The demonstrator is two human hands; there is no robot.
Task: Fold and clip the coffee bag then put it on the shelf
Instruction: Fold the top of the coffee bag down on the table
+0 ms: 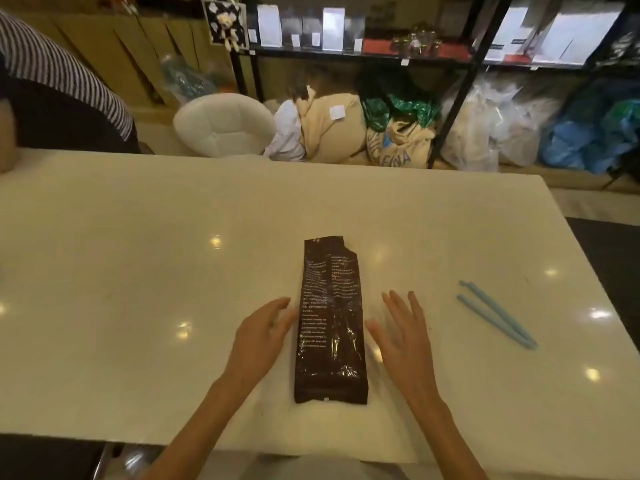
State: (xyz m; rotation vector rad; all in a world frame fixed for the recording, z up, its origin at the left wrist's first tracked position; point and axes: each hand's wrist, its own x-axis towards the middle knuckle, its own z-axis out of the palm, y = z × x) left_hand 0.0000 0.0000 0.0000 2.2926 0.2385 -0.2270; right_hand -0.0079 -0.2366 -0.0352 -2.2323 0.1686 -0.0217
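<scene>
A dark brown coffee bag point(329, 320) with white print lies flat and lengthwise on the cream table point(138, 271), its torn open top pointing away from me. My left hand point(259, 336) hovers just left of the bag with fingers spread, fingertips close to its edge. My right hand point(398, 332) is open just right of the bag, a small gap between them. Neither hand holds anything. A light blue bag clip point(497, 315) lies open in a narrow V on the table to the right. A black metal shelf point(363, 51) with bags and jars stands beyond the table.
A person in a striped sleeve point(59, 81) leans at the table's far left corner. Behind the table stand a white padded stool point(225, 124), burlap sacks point(346, 129) and plastic bags point(502, 126) on the floor under the shelf.
</scene>
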